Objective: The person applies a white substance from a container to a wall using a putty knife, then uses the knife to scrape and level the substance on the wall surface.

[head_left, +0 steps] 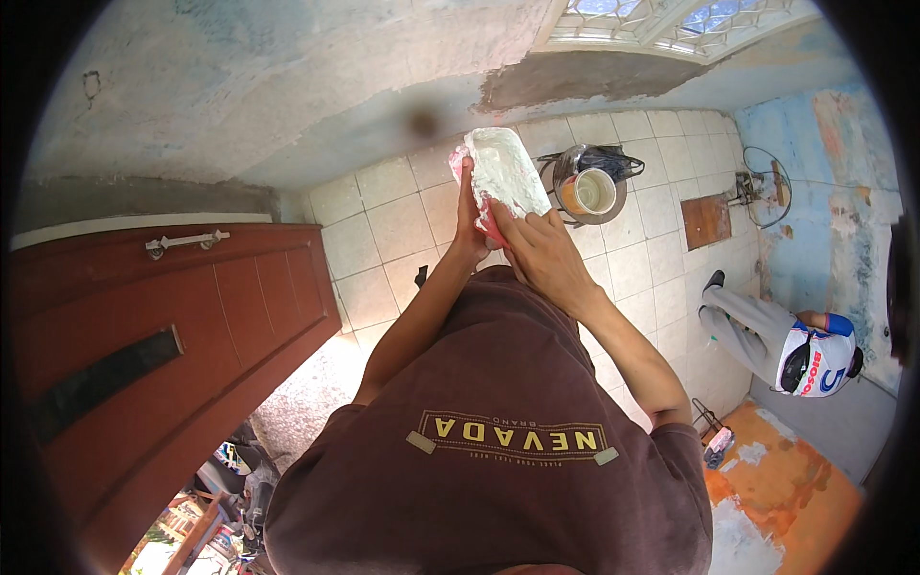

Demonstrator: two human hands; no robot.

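A white rectangular tray point(533, 182) smeared with thick white putty point(494, 174) is in front of my chest. My left hand point(468, 228) grips its left side, with the thumb pointing up along the edge. My right hand point(548, 254) is closed at the tray's near end. Its fingers rest against a red flat piece point(493, 226), coated partly with putty, that lies between my two hands. Whether this piece is a spreader or part of the tray is hard to make out. Pink smears show at the tray's far left corner.
Right of the tray, a round stool point(616, 203) bears an open paint bucket point(591, 193) and a black plastic bag point(613, 161). A brown door point(206, 297) stands at left. Farther right, a person point(800, 350) bends near the patchy wall point(829, 163). A brown square point(706, 221) is on the tiled floor.
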